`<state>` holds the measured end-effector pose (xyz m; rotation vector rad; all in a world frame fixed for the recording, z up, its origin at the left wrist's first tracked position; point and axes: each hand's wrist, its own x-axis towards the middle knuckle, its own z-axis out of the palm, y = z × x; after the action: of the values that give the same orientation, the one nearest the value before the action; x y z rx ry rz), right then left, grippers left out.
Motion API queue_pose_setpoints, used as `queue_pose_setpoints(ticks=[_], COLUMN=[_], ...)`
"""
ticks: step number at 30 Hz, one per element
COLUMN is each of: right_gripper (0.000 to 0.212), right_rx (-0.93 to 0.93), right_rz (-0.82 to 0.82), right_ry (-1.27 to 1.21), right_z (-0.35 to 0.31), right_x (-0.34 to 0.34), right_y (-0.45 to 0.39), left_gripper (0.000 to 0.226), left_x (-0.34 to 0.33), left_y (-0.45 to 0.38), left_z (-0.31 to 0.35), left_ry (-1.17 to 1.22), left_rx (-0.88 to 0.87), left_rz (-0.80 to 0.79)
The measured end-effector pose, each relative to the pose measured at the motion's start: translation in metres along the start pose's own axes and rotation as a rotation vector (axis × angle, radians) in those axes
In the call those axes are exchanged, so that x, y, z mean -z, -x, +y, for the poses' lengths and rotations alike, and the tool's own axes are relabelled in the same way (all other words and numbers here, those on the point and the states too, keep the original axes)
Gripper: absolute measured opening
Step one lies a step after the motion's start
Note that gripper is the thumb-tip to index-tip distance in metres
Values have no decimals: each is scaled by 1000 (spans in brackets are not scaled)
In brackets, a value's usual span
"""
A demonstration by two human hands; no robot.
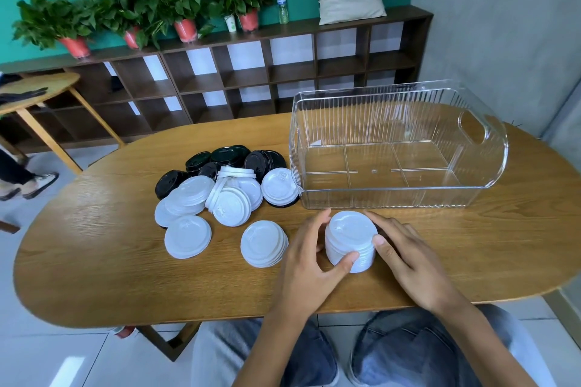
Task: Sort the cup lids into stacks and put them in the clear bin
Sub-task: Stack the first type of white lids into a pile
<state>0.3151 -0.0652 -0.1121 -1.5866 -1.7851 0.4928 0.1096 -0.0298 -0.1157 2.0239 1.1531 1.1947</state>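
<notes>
- A stack of white lids point(350, 240) stands upright on the wooden table point(94, 261), just in front of the clear bin point(393, 148) and apart from its near wall.
- The left hand point(309, 264) cups the stack's left side, fingers curved round the far edge, thumb pressed low on the near side.
- The right hand point(408, 256) holds the right side, thumb against the rim, fingers curled behind.
- A shorter white stack point(264, 243) sits just left of the left hand; a single white lid point(187, 236) lies further left.
- Behind these a loose heap of white lids point(220, 195) overlaps black lids point(232, 159), reaching to the bin's left wall.
- Nothing lies between the held stack and the bin.
- Beyond the table stands a shelf point(251, 72) with potted plants point(141, 6) on top.
</notes>
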Motion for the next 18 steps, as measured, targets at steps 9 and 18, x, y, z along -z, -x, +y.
queue_pose_setpoints(ticks=[9,18], right_gripper=[50,51], right_rx=[12,25], right_rz=[7,-8], right_ry=[-32,-74], right_z=[-1,0], right_x=[1,4], right_y=[2,3], left_gripper=[77,76], left_x=[1,3], left_y=[-1,-1], left_z=[-1,-2], left_ry=[-21,-4], left_rx=[-2,-25], left_rz=[-21,-16])
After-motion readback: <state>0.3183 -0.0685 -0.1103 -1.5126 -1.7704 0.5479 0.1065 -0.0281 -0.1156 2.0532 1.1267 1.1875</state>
